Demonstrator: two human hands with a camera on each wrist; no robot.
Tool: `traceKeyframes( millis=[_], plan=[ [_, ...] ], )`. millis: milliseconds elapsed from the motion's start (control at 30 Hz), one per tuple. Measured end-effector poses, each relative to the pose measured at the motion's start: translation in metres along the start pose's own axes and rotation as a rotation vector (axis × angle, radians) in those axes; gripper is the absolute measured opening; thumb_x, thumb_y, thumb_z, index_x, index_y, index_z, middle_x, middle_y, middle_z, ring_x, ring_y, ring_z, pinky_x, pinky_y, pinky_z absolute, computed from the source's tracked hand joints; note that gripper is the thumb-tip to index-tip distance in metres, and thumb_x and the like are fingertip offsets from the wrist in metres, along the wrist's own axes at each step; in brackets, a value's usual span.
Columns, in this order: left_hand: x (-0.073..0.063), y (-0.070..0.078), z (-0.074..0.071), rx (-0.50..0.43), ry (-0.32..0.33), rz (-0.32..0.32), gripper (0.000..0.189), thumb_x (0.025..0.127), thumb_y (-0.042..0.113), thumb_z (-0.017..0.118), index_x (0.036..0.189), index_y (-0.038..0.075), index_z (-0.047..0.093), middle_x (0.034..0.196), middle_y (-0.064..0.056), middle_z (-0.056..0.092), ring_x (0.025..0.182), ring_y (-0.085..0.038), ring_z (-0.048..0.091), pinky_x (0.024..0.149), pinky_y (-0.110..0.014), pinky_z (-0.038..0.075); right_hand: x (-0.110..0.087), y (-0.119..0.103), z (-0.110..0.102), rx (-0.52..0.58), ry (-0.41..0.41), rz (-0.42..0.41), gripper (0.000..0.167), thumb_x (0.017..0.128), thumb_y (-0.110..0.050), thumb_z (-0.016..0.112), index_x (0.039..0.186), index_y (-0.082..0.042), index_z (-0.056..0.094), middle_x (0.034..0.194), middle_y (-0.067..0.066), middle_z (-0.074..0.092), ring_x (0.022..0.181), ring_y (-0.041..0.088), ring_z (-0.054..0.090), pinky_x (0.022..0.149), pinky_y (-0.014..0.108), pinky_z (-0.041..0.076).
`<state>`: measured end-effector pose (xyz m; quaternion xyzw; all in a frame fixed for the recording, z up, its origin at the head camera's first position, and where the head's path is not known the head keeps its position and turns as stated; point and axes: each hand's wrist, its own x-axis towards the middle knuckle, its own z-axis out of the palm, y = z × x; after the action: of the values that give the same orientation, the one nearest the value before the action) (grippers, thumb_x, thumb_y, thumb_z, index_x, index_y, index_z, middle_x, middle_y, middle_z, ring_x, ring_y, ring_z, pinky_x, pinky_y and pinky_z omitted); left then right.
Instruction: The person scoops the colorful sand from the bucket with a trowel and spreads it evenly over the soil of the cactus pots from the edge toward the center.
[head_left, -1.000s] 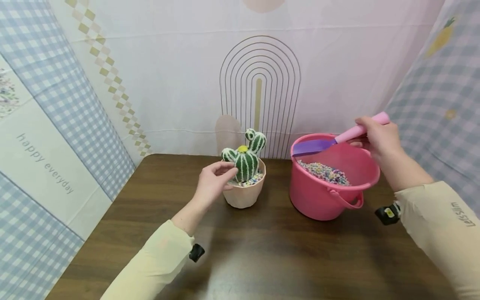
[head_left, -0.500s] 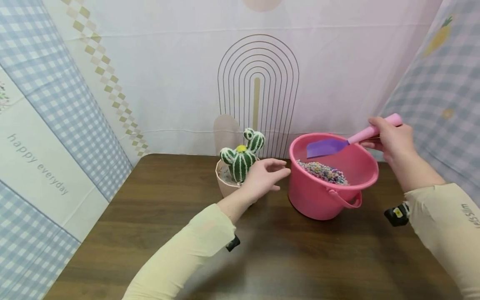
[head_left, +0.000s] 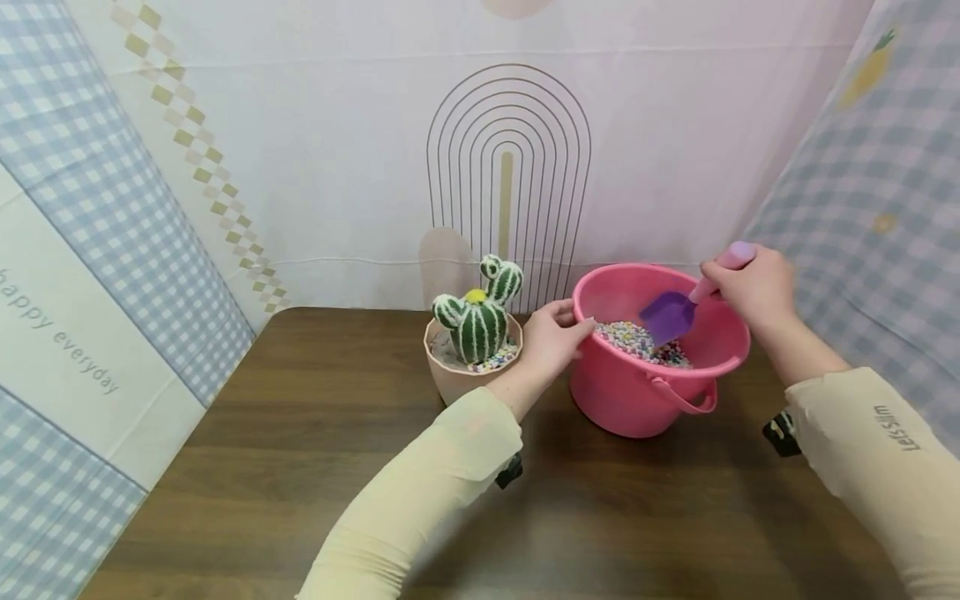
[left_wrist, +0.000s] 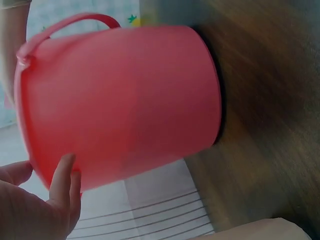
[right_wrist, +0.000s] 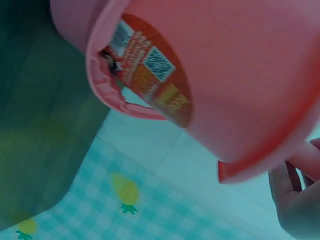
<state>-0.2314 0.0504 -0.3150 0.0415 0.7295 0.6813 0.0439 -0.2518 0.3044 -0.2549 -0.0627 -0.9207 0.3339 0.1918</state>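
A pink bucket (head_left: 630, 400) stands upright, partly filled with small multicoloured beads (head_left: 633, 337). My left hand (head_left: 553, 340) pinches its left rim, thumb over the edge and fingers against the outer wall, as the left wrist view also shows. My right hand (head_left: 757, 287) grips the pink handle of a trowel (head_left: 670, 317) over the bucket's right side. The trowel's purple blade points down inside the bucket, its tip at the beads. In the right wrist view the hand (right_wrist: 302, 200) is at the frame's edge, beyond the bucket rim.
Left of the bucket, close to my left hand, a green knitted cactus (head_left: 480, 331) sits in a pale peach pot (head_left: 450, 379) with some beads around its base. Both stand on a dark wooden table (head_left: 337, 450), with a printed cloth (head_left: 337, 167) behind.
My left hand has moved right from the cactus pot to the bucket rim. My right hand has lowered and tilted the trowel, bringing its blade down to the beads.
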Motion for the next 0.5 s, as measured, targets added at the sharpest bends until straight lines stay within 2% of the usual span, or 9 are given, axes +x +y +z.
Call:
traceKeyframes(
  millis=[33,100,133,167,200,233,333,433,500],
  plan=[
    [0.002,0.0,0.001,-0.002,0.01,-0.003,0.045,0.099,0.012,0.071,0.142,0.001,0.062,0.132,-0.017,0.072,0.099,-0.027,0.077,0.077,-0.032,0.066,0.0,0.001,0.003,-0.059,0.012,-0.018,0.035,0.094,-0.028,0.063,0.084,0.002,0.077,0.062,0.004,0.072,0.083,0.026,0.068,0.071,0.024,0.045],
    [0.006,-0.001,0.002,-0.02,0.023,-0.01,0.044,0.098,0.01,0.072,0.141,0.001,0.063,0.131,-0.018,0.073,0.1,-0.028,0.077,0.079,-0.034,0.066,0.0,0.003,0.009,-0.087,0.022,-0.043,0.04,0.094,-0.028,0.063,0.099,0.01,0.073,0.083,0.024,0.075,0.097,0.044,0.064,0.076,0.033,0.046],
    [0.008,-0.001,0.002,-0.031,0.028,-0.014,0.044,0.098,0.01,0.073,0.14,0.001,0.063,0.13,-0.018,0.073,0.101,-0.029,0.077,0.08,-0.035,0.066,0.0,0.003,0.011,-0.084,0.013,-0.05,0.041,0.095,-0.027,0.063,0.103,0.011,0.072,0.093,0.029,0.075,0.1,0.045,0.064,0.077,0.035,0.046],
    [0.009,-0.001,0.002,-0.038,0.031,-0.018,0.044,0.098,0.009,0.073,0.14,0.001,0.064,0.13,-0.017,0.073,0.102,-0.029,0.077,0.081,-0.036,0.066,0.0,0.004,0.013,-0.078,-0.002,-0.058,0.04,0.095,-0.027,0.063,0.105,0.011,0.071,0.096,0.028,0.076,0.097,0.041,0.066,0.077,0.033,0.047],
    [0.01,0.0,0.002,-0.046,0.032,-0.022,0.044,0.098,0.009,0.073,0.139,0.001,0.064,0.129,-0.017,0.073,0.103,-0.029,0.077,0.081,-0.036,0.066,0.0,0.004,0.015,-0.068,-0.016,-0.069,0.038,0.095,-0.027,0.063,0.105,0.009,0.071,0.095,0.025,0.077,0.092,0.033,0.067,0.075,0.031,0.048],
    [0.011,0.0,0.002,-0.056,0.033,-0.028,0.044,0.097,0.008,0.073,0.139,0.001,0.064,0.129,-0.017,0.073,0.103,-0.028,0.077,0.081,-0.035,0.066,-0.001,0.004,0.016,-0.055,-0.032,-0.082,0.036,0.096,-0.025,0.064,0.104,0.009,0.071,0.085,0.017,0.078,0.085,0.023,0.067,0.073,0.027,0.048],
    [0.014,-0.001,0.003,-0.087,0.03,-0.042,0.044,0.097,0.007,0.073,0.139,0.002,0.064,0.129,-0.018,0.073,0.104,-0.029,0.077,0.081,-0.034,0.066,-0.003,0.003,0.018,-0.004,-0.093,-0.127,0.028,0.096,-0.022,0.066,0.1,0.005,0.071,0.063,-0.018,0.071,0.067,-0.006,0.057,0.061,0.014,0.045],
    [0.014,-0.002,0.004,-0.105,0.043,-0.053,0.043,0.097,0.006,0.073,0.139,0.001,0.064,0.128,-0.018,0.073,0.102,-0.03,0.077,0.079,-0.034,0.067,-0.006,0.003,0.019,0.018,-0.133,-0.157,0.024,0.096,-0.02,0.068,0.097,0.004,0.069,0.061,-0.034,0.059,0.062,-0.012,0.053,0.057,0.013,0.044],
    [0.014,-0.002,0.005,-0.114,0.055,-0.056,0.042,0.096,0.005,0.073,0.138,0.001,0.065,0.126,-0.018,0.074,0.1,-0.03,0.077,0.078,-0.034,0.067,-0.007,0.002,0.019,0.01,-0.148,-0.17,0.024,0.096,-0.021,0.069,0.096,0.003,0.069,0.063,-0.029,0.062,0.062,-0.011,0.053,0.056,0.014,0.045]
  ],
)
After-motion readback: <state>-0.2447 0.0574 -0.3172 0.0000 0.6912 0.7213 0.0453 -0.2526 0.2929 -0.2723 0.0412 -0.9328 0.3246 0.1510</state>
